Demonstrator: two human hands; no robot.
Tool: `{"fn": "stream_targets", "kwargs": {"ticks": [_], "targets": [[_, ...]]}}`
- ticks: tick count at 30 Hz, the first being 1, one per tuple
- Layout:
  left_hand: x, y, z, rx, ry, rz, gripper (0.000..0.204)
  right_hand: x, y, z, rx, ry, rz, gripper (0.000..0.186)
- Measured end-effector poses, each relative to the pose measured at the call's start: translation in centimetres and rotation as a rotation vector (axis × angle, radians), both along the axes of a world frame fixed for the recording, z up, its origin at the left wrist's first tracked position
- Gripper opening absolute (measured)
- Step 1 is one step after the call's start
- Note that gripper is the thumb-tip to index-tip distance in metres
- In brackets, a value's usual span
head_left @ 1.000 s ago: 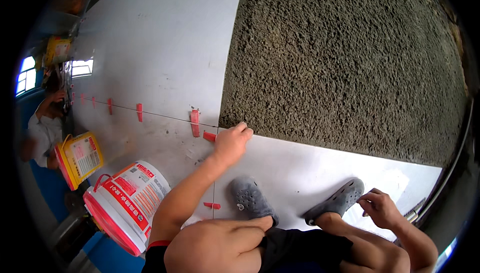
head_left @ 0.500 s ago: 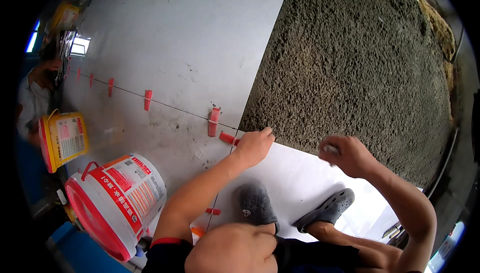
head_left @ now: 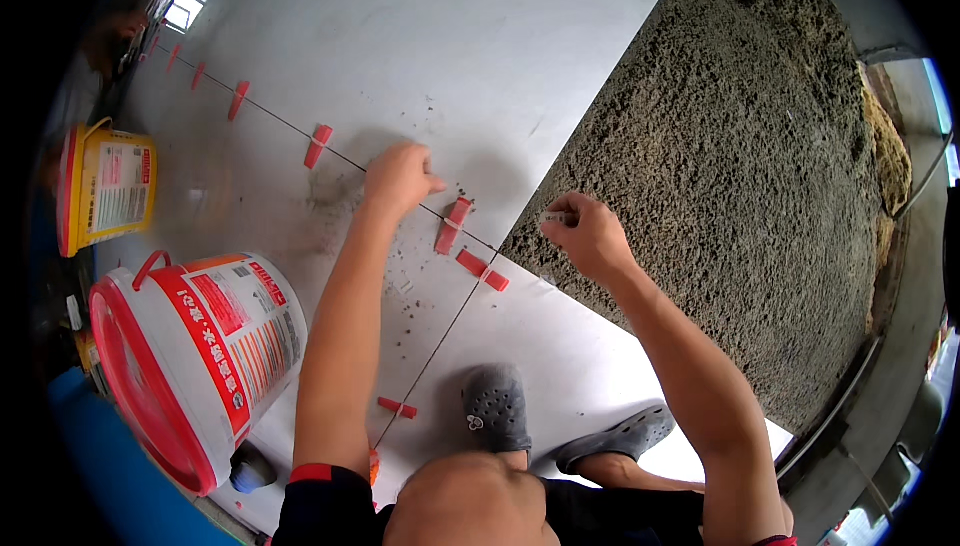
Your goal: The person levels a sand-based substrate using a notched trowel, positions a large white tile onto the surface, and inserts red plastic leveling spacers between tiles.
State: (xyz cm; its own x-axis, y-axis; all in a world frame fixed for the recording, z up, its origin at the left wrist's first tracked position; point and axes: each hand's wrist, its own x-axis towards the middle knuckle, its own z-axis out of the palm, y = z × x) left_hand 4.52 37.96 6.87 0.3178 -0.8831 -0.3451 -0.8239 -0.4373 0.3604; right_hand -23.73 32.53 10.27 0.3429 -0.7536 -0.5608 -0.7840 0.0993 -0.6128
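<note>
My left hand (head_left: 400, 180) is over the large pale floor tile (head_left: 480, 66), beside the thin dark joint. Its fingers are curled together; whatever they might hold is hidden. My right hand (head_left: 592, 236) pinches a small flat whitish piece (head_left: 551, 218) between thumb and fingers, above the edge of the rough grey mortar bed (head_left: 730, 176). Between my hands, one red levelling wedge (head_left: 454, 226) sits on the joint. A second red wedge (head_left: 482, 271) lies closer to me, by the corner where the tiles meet.
A white bucket with a red lid (head_left: 215, 346) lies tipped at the left, with a yellow bucket (head_left: 120, 186) beyond it. More red wedges (head_left: 318, 146) line the joint. Crumbs of mortar dot the tiles. My feet in grey clogs (head_left: 495, 411) rest on the near tile (head_left: 570, 346).
My left hand has moved up and left from the near tile's edge to the joint. My right hand has moved left and up with the whitish piece. The view has shifted.
</note>
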Motion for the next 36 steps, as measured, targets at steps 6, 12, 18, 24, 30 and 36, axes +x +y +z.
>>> {"fn": "stream_targets", "kwargs": {"ticks": [6, 12, 18, 24, 30, 36], "targets": [[-5.8, -6.4, 2.0, 0.214, -0.174, -0.297, 0.034, -0.5, 0.1, 1.9, 0.07, 0.021, -0.044, 0.032], [-7.9, -9.3, -3.0, -0.614, 0.084, 0.18, 0.024, -1.6, -0.3, -2.5, 0.042, 0.025, -0.075, 0.026], [0.3, -5.7, -6.7, -0.639, 0.589, 0.693, 0.016, 2.2, -1.4, -3.3, -0.017, 0.112, -0.065, 0.019], [0.4, -5.4, -7.7, -0.789, 0.283, 0.588, 0.018, 5.1, -3.0, -4.9, -0.119, 0.326, 0.312, 0.016], [0.1, -5.2, -7.9, -0.886, 0.244, 0.529, 0.015, 5.6, -2.2, -4.9, 0.09, 0.201, -0.036, 0.02], [0.2, -5.2, -8.4, -0.954, 0.194, 0.495, 0.014, 5.0, -1.4, -3.8, 0.333, 0.049, -0.314, 0.021]]}}
